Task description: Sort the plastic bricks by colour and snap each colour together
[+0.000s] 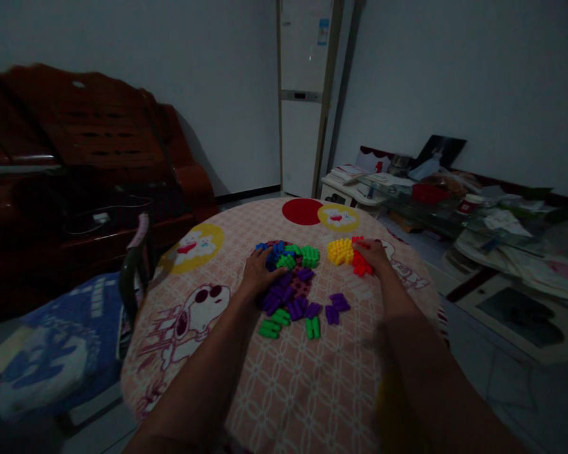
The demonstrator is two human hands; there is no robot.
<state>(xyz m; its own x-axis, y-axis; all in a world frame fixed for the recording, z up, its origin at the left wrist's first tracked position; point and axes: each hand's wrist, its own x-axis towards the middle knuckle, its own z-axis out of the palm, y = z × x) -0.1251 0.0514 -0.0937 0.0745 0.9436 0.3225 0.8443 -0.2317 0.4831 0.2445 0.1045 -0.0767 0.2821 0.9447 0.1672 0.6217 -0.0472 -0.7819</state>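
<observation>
My left hand has its thumb stretched out and apart from the fingers. It rests at the left edge of a pile, by blue plastic building blocks and purple building blocks. Its fingertips are partly lost among the blue ones. On the other side, my right hand has its fingers closed in on red building blocks; how many it grips is hidden. Yellow building blocks stand in a tight cluster just left of the red ones. Green building blocks stand between the blue and yellow groups.
Loose purple and green blocks lie nearer me on the round table's patterned cloth. A chair with a blue cushion stands at left, before a wooden sofa. At right is a cluttered glass-topped low cabinet.
</observation>
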